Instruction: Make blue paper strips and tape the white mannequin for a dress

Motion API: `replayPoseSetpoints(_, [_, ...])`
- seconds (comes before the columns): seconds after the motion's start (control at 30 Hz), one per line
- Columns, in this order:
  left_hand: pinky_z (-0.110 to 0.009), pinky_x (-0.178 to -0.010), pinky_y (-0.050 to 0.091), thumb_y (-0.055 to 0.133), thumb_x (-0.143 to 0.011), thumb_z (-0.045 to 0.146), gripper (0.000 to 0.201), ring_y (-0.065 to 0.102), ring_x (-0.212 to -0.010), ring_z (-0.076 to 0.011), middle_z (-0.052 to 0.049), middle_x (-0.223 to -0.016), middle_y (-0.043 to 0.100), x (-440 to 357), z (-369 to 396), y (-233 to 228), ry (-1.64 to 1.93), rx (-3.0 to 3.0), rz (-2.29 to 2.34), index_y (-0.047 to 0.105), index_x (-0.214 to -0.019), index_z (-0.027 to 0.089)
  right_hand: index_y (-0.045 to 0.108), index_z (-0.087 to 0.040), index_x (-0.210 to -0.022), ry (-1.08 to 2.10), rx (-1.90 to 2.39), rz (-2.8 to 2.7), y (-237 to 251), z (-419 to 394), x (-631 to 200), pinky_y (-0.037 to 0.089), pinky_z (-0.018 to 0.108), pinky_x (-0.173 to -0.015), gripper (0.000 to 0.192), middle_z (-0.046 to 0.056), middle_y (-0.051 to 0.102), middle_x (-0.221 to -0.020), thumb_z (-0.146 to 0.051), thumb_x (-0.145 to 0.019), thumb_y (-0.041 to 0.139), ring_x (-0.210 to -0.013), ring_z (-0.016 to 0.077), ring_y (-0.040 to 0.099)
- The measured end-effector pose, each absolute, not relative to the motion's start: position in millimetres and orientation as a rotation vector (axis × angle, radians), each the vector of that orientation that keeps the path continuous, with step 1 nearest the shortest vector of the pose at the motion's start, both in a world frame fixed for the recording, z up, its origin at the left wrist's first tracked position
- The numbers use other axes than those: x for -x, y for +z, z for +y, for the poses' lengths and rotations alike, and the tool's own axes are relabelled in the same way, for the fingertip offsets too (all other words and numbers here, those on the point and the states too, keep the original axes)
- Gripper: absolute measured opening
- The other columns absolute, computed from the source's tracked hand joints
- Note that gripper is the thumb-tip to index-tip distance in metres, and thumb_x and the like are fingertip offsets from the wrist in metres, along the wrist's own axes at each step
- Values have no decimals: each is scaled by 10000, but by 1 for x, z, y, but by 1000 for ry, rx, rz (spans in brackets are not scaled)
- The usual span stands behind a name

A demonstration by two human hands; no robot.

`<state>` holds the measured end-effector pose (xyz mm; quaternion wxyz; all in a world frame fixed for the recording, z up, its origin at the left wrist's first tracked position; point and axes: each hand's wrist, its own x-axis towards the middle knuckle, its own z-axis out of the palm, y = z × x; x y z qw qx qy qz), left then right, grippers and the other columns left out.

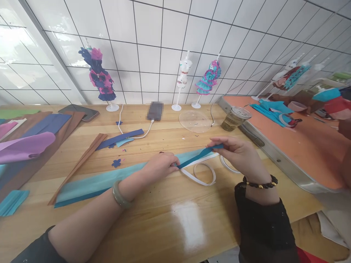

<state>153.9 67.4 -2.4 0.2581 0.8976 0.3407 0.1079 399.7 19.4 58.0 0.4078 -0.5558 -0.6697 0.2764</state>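
White tiles back a wooden bench (170,219) where a long teal paper strip (104,182) lies, well in front of the plastic cup (236,117). The left hand (160,166) pinches the strip near its far end; the right hand (238,153) grips a dark blue band (199,155) along its edge. Both look light, limp and easily creased, best held by the edges with fingertips.

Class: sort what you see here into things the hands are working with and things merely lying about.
In use: left hand, right hand, blue paper strip, white tape liner.
Lying about: drink cup, clear lid, phone, purple paper, dressed mannequin.
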Motion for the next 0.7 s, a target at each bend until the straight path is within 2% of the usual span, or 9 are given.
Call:
replayPoseSetpoints(0.43, [-247, -657, 398, 502, -788, 314, 170, 552, -761, -154, 5, -787, 637, -153, 69, -7, 309, -2395, 948, 626, -871, 236, 647, -174, -929, 674, 1459, -1558, 64, 19, -398, 538, 327, -702, 221, 49, 675, -821, -231, -722, 593, -721, 162, 635])
replayPoseSetpoints(0.6, [-246, -646, 392, 510, -781, 307, 146, 551, -754, -154, 6, -781, 633, -154, 68, -7, 321, -2388, 948, 621, -836, 229, 645, -184, -907, 724, 1354, -1507, 63, 18, -395, 540, 340, -726, 189, 42, 669, -811, -226, -725, 611, -761, 168, 633])
replayPoseSetpoints(0.7, [-242, -647, 390, 514, -774, 287, 122, 547, -737, -145, 10, -777, 629, -154, 69, -8, 333, -2385, 938, 611, -807, 221, 629, -206, -929, 863, 1191, -1466, 63, 16, -390, 539, 356, -728, 196, 37, 663, -854, -232, -735, 617, -780, 177, 646])
